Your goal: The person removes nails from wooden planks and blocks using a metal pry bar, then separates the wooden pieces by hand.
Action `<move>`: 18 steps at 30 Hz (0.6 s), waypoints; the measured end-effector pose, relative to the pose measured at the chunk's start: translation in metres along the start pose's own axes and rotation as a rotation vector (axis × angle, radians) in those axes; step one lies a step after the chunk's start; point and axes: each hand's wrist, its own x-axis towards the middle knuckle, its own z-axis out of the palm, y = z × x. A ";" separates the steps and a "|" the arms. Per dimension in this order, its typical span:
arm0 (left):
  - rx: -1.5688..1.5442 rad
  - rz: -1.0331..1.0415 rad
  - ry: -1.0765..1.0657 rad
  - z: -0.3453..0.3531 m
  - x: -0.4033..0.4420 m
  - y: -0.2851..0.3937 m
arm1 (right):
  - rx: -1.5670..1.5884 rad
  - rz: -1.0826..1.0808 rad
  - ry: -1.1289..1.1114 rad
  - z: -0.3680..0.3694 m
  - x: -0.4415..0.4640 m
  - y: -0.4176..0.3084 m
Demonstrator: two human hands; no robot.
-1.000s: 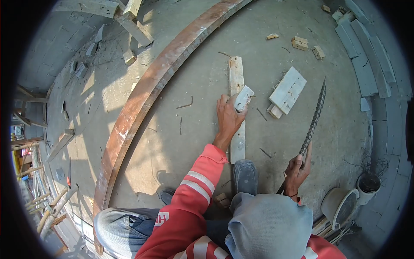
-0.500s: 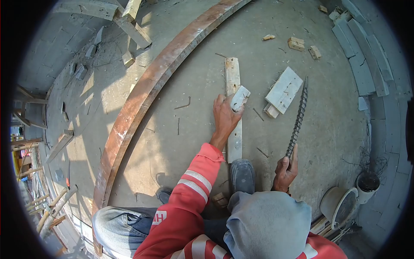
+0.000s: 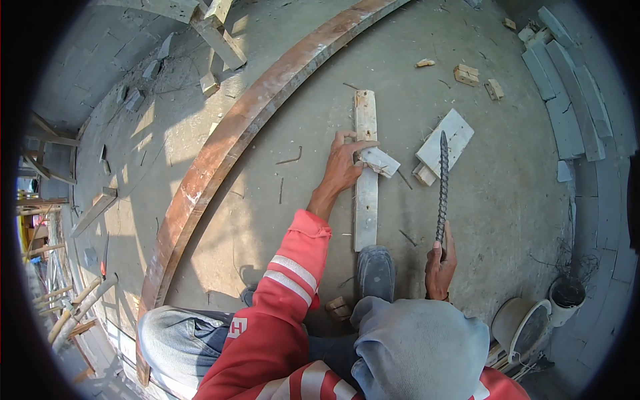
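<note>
Right of centre, I record the right hand [image 3: 440, 273] closed around a ribbed metal bar [image 3: 443, 200]; its tapered tip points away from the person, long axis nearly parallel to a wooden plank [image 3: 366, 223]. The left hand [image 3: 341, 168] pinches one end of a small block [image 3: 381, 162] over that plank, free end angled rightward and slightly nearward; contact between them I cannot tell. A shoe [image 3: 376, 272] adjoins the plank's near end. Beyond, the bar's tip overlaps my view of a pale board [image 3: 460, 137].

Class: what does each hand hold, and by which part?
The left hand grips a small wooden block by its left end. The right hand holds a ribbed steel bar low on its visible length, opposite the pointed tip.
</note>
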 end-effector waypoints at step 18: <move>-0.331 -0.183 -0.298 0.012 0.017 0.018 | 0.180 0.091 -0.064 0.012 -0.019 0.005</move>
